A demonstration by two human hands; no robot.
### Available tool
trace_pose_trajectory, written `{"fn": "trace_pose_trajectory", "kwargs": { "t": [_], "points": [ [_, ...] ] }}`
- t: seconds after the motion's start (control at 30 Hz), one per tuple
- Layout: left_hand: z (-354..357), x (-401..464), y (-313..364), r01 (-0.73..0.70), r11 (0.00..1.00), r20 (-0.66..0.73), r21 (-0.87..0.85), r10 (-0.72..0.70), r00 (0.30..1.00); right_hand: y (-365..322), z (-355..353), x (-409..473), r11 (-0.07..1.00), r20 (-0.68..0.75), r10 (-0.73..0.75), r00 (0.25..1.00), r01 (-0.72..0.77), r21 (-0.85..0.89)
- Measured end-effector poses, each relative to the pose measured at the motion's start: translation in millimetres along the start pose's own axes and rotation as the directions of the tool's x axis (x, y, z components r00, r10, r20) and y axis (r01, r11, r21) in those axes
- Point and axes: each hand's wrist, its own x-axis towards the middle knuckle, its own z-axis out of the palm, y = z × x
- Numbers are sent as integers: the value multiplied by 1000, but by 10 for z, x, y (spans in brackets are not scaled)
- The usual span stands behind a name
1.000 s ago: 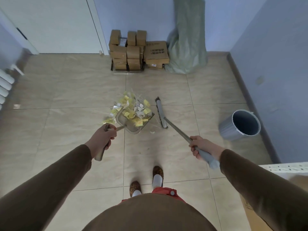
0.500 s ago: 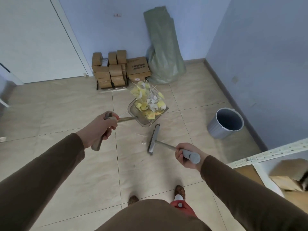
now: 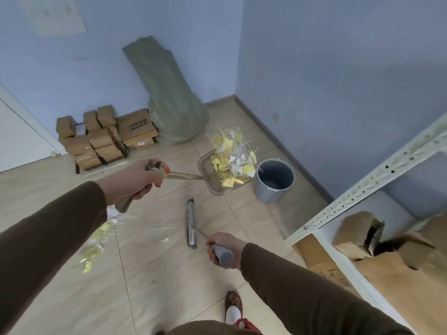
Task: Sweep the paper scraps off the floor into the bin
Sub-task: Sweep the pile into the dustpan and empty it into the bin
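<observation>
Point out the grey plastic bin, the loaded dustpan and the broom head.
Grey plastic bin (image 3: 267, 193): head view, outer wall.
Loaded dustpan (image 3: 216, 184): head view, pan edge.
Broom head (image 3: 191, 223): head view, middle.

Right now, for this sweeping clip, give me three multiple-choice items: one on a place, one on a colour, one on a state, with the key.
1. Where is the bin?
A. by the door
B. on the floor near the right wall, beside the dustpan
C. on the shelf

2. What colour are most scraps in the dustpan?
A. yellow and white
B. red
C. blue

3. What does the left hand do?
A. hangs idle
B. presses the wall
C. grips the dustpan handle

Key: B, it stands on the tiles by the wall; A, the pile shows those colours; C, fingers curl round the handle, while the right hand holds the broom.
</observation>
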Motion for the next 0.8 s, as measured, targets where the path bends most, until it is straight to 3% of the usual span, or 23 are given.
{"fn": "trace_pose_trajectory", "kwargs": {
  "t": [0.17,0.23,0.37,0.53,0.7,0.8],
  "points": [
    [394,379,715,-97,978,51,184,89,995,-60,-289,83,999,-19,-32,999,31,-30],
    [567,516,960,-166,928,80,333,148,986,-74,-368,116,999,-20,-38,999,37,-6],
    [960,686,1347,-312,563,187,766,269,945,-102,-481,162,998,-10,-58,998,59,29],
    [1453,774,1456,-374,149,329,915,260,908,-74,-545,190,998,9,-50,999,50,-28],
    [1832,750,1364,-397,-98,409,912,172,896,-54,-574,189,995,7,-27,1000,28,-94],
    [1956,647,1252,-410,-134,429,902,180,885,-59,-550,187,990,6,-15,1000,16,-137]
  ]
}}
